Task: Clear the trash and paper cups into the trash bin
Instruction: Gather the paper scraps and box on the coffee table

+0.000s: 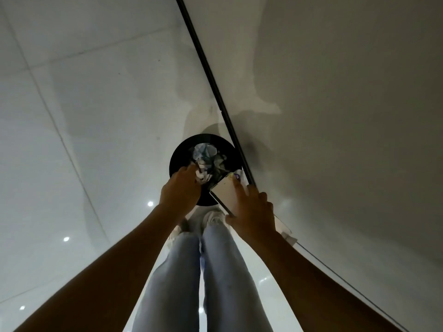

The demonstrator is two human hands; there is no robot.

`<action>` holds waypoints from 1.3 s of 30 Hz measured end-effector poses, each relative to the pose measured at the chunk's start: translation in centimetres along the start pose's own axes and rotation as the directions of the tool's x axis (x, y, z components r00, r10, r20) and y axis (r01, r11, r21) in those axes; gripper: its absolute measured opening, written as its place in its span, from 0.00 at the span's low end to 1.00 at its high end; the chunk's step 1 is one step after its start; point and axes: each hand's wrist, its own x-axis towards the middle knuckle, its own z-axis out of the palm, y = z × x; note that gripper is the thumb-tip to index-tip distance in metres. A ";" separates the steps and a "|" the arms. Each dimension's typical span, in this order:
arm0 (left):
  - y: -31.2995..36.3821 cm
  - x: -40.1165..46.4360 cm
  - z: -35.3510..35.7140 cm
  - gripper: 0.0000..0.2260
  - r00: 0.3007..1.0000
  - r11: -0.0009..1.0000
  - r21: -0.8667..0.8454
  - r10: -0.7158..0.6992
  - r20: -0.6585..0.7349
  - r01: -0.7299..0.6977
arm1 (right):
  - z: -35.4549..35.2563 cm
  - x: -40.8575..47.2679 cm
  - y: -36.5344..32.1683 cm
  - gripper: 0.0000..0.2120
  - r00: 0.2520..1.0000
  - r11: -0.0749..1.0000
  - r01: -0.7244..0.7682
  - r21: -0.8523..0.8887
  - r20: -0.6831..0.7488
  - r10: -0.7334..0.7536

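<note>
Over the left side of the black trash bin [178, 152], which stands on the tiled floor [72, 104] against the wall [347, 92], the left hand [182, 188] pinches crumpled paper [200, 174] above the rim so it drops inside. Beside it, the right hand [254, 213] clamps a tilted paper cup [225, 191] over the bin's right edge, mouth angled toward the opening for tipping in.

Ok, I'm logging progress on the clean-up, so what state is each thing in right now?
trash bin: upright on the floor, open-topped, crumpled paper inside.
crumpled paper: lying in the bin.
white sheet: held tilted over the bin's rim, not yet dropped.
left hand: over the bin, fingers hidden.
right hand: gripping the sheet.
</note>
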 end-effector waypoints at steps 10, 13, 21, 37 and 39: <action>-6.4 -0.1 -2.4 0.16 0.997 0.999 0.036 0.015 -0.077 -0.012 | 2.7 10.4 -6.7 0.45 0.994 1.000 -0.006 -0.018 0.111 0.008; -8.9 1.3 -1.7 0.15 0.995 1.000 0.024 0.008 -0.099 -0.006 | 3.9 14.2 -7.8 0.45 0.988 0.998 -0.066 -0.025 0.142 0.069; -12.9 2.1 -0.4 0.15 0.993 0.998 -0.015 -0.057 -0.104 0.056 | 6.5 16.7 -9.6 0.41 0.991 0.994 -0.099 -0.053 0.083 0.103; -3.4 -20.4 -14.0 0.14 0.985 0.989 0.052 -0.132 -0.115 0.139 | -10.2 -11.8 -15.8 0.22 0.922 0.880 0.384 -0.281 0.058 -0.384; -3.1 -24.4 -15.3 0.13 0.972 0.981 0.054 -0.174 -0.157 0.184 | -11.6 -15.5 -17.4 0.22 0.882 0.821 0.466 -0.329 0.104 -0.459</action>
